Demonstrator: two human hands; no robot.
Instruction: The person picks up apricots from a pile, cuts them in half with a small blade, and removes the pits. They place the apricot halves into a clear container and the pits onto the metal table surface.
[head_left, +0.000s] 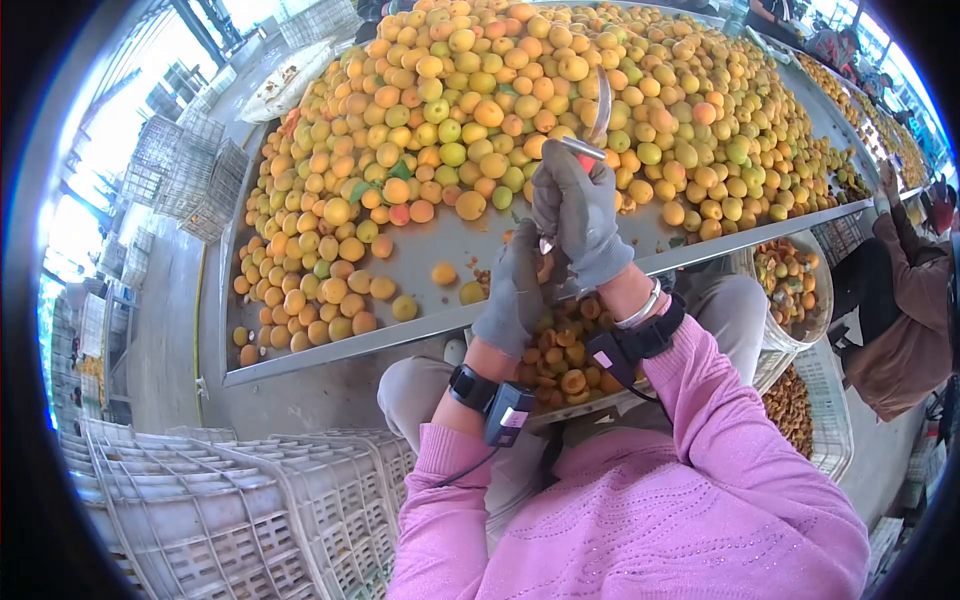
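My right hand (580, 205), in a grey glove, is closed around a knife (602, 108). Its curved blade points up and away from me, a bit of red handle shows at the grip, and a small metal tip pokes out below the fist. Close beside it, my gloved left hand (513, 285) has its fingers curled in toward the right one. Something orange shows between the two hands, but what the left fingers hold is hidden. Both hands are above the near edge of a metal table (420, 265) heaped with apricots (470, 120).
Below my hands, a container of halved apricots (570, 375) sits between my knees. To the right stand a tub of apricot pieces (790, 285) and a crate of brown pieces (790, 410). White plastic crates (230, 510) line my left. Another person (905, 300) sits at the right.
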